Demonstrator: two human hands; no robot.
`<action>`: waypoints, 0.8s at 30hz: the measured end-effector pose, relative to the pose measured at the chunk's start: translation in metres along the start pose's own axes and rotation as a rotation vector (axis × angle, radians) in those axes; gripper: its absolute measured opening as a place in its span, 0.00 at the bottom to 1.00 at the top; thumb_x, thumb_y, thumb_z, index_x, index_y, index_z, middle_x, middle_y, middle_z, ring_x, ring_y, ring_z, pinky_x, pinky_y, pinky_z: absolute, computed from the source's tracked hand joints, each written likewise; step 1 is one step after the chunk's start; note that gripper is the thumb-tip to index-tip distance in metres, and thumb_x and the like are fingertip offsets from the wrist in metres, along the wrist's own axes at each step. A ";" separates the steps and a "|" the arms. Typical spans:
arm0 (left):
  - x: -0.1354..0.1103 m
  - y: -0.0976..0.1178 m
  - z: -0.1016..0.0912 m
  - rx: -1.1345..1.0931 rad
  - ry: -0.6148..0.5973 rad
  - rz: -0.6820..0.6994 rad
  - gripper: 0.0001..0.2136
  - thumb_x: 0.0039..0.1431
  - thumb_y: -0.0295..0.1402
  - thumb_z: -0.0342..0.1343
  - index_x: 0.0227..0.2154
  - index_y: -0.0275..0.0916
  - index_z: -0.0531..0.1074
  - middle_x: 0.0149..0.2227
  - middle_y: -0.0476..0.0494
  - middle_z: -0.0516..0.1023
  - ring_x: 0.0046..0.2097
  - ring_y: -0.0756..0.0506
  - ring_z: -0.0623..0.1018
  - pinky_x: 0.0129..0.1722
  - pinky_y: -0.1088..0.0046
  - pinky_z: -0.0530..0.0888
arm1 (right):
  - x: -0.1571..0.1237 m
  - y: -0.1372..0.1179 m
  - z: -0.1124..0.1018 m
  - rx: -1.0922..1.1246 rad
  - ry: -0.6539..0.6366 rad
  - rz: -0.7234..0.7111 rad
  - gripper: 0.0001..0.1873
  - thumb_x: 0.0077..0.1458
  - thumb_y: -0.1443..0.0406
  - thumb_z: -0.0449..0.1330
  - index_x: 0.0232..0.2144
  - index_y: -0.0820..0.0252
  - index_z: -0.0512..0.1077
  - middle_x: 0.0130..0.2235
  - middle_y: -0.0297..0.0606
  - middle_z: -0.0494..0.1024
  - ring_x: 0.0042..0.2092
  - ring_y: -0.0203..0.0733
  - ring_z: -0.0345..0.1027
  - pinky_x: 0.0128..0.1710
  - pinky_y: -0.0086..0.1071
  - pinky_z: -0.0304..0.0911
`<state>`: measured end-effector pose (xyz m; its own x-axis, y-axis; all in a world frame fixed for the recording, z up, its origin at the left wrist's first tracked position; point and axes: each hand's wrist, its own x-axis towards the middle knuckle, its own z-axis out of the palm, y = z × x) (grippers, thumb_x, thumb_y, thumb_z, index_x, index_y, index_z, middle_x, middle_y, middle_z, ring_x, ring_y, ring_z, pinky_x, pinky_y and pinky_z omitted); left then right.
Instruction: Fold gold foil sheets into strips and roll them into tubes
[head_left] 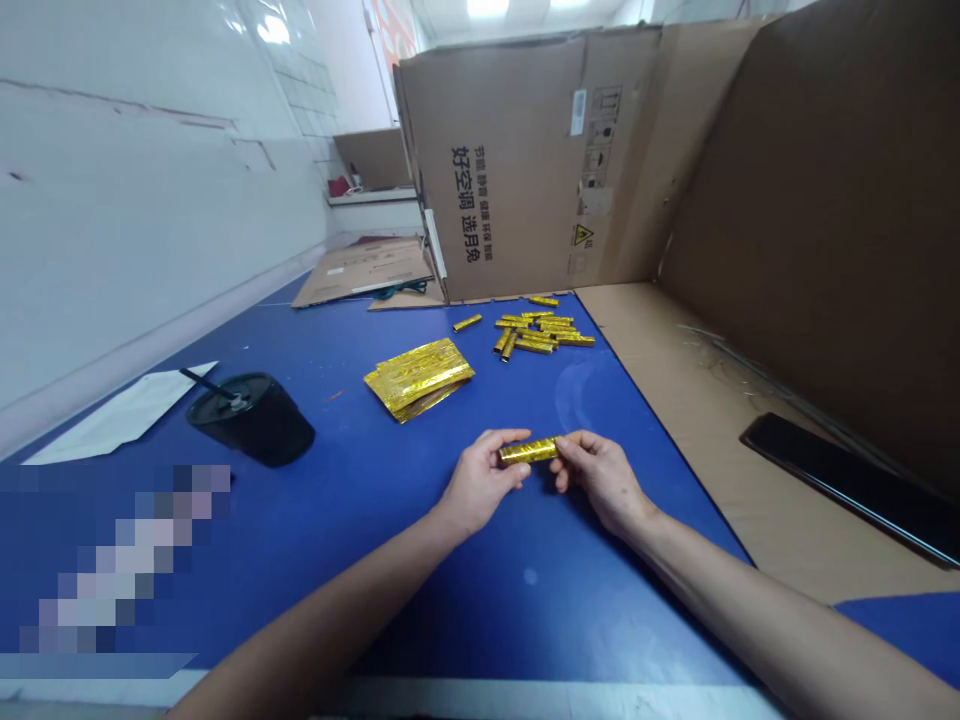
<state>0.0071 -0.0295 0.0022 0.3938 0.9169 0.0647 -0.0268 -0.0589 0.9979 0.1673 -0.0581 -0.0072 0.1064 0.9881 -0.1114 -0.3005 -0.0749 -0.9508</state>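
Observation:
Between my two hands is a narrow gold foil tube (529, 451), lying nearly level just above the blue table. My left hand (484, 480) pinches its left end between thumb and fingers. At the tube's right end, my right hand (600, 475) grips with thumb and fingertips. Beyond my left hand lies a small stack of flat gold foil sheets (424, 372). Farther back is a loose pile of similar gold foil tubes (540, 333), with a single gold tube (467, 323) lying to the left of them.
A black cup (255, 418) with a straw stands at the left beside a white paper sheet (124, 412). Large cardboard (525, 180) rises behind the blue table (480, 610). To the right, a black phone-like slab (847, 490) rests on cardboard. A pixelated patch covers the lower left.

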 end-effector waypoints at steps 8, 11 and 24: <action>0.007 0.004 0.009 -0.007 0.070 -0.046 0.14 0.45 0.34 0.57 0.35 0.30 0.70 0.18 0.49 0.71 0.18 0.53 0.69 0.19 0.79 0.67 | 0.001 -0.002 0.001 -0.025 0.038 -0.066 0.18 0.40 0.55 0.64 0.29 0.61 0.66 0.21 0.29 0.71 0.17 0.31 0.62 0.16 0.26 0.57; 0.007 0.002 0.008 -0.079 0.099 -0.094 0.16 0.44 0.37 0.58 0.34 0.30 0.69 0.16 0.49 0.71 0.17 0.52 0.70 0.19 0.78 0.68 | 0.000 -0.003 0.002 -0.079 0.027 -0.138 0.24 0.36 0.58 0.66 0.37 0.59 0.66 0.27 0.30 0.73 0.22 0.33 0.66 0.22 0.28 0.62; 0.000 0.002 0.008 -0.131 0.103 -0.143 0.13 0.42 0.34 0.60 0.29 0.31 0.71 0.21 0.46 0.74 0.22 0.50 0.74 0.23 0.76 0.70 | -0.004 -0.004 0.004 -0.155 -0.066 -0.061 0.18 0.36 0.55 0.66 0.28 0.61 0.73 0.21 0.33 0.74 0.22 0.35 0.67 0.25 0.30 0.63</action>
<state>0.0140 -0.0329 0.0043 0.3068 0.9480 -0.0849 -0.0994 0.1206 0.9877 0.1642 -0.0608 -0.0020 0.0557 0.9977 -0.0376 -0.1452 -0.0292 -0.9890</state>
